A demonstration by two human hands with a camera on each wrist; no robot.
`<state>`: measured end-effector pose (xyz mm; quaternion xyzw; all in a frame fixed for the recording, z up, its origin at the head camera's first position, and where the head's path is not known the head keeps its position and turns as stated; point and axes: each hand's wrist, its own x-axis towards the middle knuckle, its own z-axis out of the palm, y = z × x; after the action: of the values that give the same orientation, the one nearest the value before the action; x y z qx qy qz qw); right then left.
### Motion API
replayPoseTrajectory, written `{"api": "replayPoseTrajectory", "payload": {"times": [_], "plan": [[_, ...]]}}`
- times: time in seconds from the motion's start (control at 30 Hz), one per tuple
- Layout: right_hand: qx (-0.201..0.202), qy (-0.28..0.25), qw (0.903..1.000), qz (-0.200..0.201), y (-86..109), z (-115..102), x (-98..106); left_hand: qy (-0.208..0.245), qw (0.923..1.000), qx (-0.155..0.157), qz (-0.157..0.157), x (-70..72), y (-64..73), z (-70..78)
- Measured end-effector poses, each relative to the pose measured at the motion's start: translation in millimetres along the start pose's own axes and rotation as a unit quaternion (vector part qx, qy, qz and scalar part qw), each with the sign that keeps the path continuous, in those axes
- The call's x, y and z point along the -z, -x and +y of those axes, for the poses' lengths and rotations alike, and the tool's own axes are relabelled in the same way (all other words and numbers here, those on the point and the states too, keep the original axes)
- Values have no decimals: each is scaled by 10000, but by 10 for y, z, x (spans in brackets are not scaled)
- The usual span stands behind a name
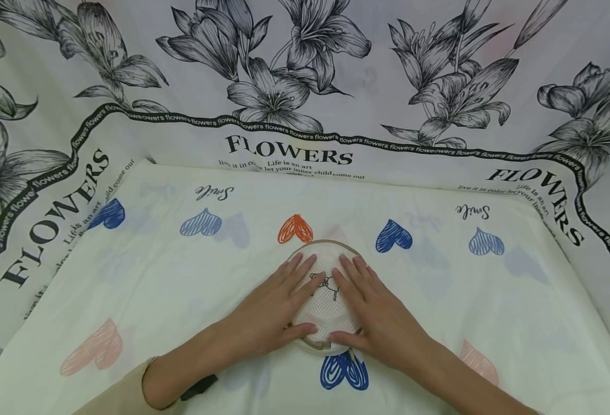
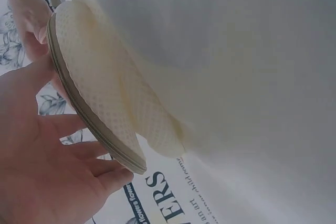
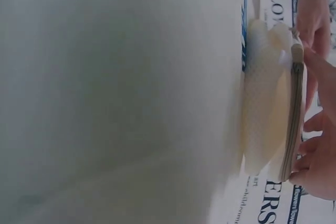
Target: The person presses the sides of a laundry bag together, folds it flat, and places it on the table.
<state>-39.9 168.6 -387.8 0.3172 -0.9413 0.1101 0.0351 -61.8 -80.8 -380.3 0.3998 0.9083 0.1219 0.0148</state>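
A round white mesh laundry bag (image 1: pixel 328 316) lies on the cloth, with a small black line drawing (image 1: pixel 328 283) on its top. Around its upper edge runs a beige zipper (image 2: pixel 86 106). My left hand (image 1: pixel 279 297) rests over the left side of the bag, fingers spread and nearly straight. On the right side, my right hand (image 1: pixel 379 308) lies the same way, its thumb close to the left thumb. Both wrist views show the bag (image 3: pixel 260 103) standing puffed beneath the zipper, its mesh side folded. Fingertips touch the top near the zipper's rim.
A white tablecloth (image 1: pixel 180 300) printed with blue, red and pink hearts covers the surface. Behind it hangs a white cloth (image 1: pixel 377 104) with black flowers and lettering. Something dark (image 1: pixel 199 387) shows beside the left forearm; its kind is unclear.
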Motion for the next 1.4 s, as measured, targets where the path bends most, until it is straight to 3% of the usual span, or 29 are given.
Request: {"api": "replayPoseTrajectory", "payload": {"times": [0.47, 0.8, 1.4], "plan": [[85, 225, 9986, -475, -59, -10, -84, -90, 9998, -62, -169, -55, 15, -18], [74, 182, 9981, -588, -80, -11, -99, -244, 9993, -78, -254, -68, 1, -27], [-43, 195, 9962, -854, -105, -28, -159, -207, 9963, 156, -816, -90, -63, -34]]}}
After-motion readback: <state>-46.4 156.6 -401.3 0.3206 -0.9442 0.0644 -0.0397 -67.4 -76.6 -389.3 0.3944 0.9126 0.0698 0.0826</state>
